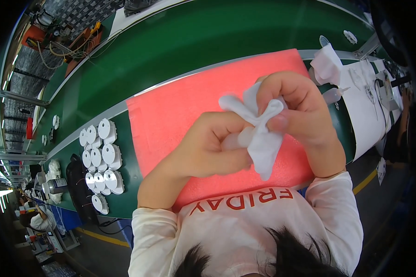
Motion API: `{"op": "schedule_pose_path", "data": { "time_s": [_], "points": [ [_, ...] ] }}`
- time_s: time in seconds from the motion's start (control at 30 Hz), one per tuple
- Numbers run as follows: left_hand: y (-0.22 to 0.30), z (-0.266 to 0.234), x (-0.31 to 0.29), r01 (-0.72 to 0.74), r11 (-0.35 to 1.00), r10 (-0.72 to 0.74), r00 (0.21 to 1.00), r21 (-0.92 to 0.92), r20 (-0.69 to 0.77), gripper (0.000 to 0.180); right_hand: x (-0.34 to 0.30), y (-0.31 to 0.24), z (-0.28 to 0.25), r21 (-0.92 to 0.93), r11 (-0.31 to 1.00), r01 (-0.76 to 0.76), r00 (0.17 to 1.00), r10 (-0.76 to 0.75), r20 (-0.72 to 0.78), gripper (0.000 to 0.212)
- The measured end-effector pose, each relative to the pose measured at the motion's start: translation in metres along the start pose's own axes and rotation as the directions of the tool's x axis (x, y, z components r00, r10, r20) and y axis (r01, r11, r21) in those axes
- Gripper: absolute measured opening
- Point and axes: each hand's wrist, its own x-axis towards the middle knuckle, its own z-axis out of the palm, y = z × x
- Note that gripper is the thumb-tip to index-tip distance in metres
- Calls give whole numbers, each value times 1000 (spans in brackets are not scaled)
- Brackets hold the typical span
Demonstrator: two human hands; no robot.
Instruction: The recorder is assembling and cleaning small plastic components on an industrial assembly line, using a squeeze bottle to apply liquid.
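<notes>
Over a pink foam mat (162,120) my two hands meet around a crumpled white cloth (266,147). My right hand (305,108) is closed, pinching the cloth between thumb and fingers from above and the right. My left hand (212,145) is closed on a small pale, rounded piece (238,140) pressed against the cloth. The fingers and the cloth hide most of this piece, so its kind cannot be made out. Folds of cloth stick out above and hang below the right fingers.
Several white round parts (108,154) stand in rows left of the mat. To the right are a bottle holding a white cloth (327,64), a squeeze bottle (333,94) and a white sheet (360,111) with tools. A green conveyor belt (208,37) runs behind a metal rail.
</notes>
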Motion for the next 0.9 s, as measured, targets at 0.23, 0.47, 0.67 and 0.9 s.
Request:
{"op": "schedule_pose_path", "data": {
  "time_s": [0.23,0.47,0.67,0.9],
  "points": [
    [1,2,3,6,996,-4,1000,-89,27,30,-3,3,-1,-47,992,121,992,-122,-33,18],
    [10,-3,-2,180,983,-180,984,-13,0,19,-7,2,-20,96,969,229,949,-200,-242,24],
    [16,0,1,146,986,-148,989,77,25,23,7,-4,-39,70,969,236,970,-230,-81,17],
    [7,-1,1,51,990,-48,999,-130,27,17,1,4,-1,-58,996,66,992,-60,111,15]
  ]
}}
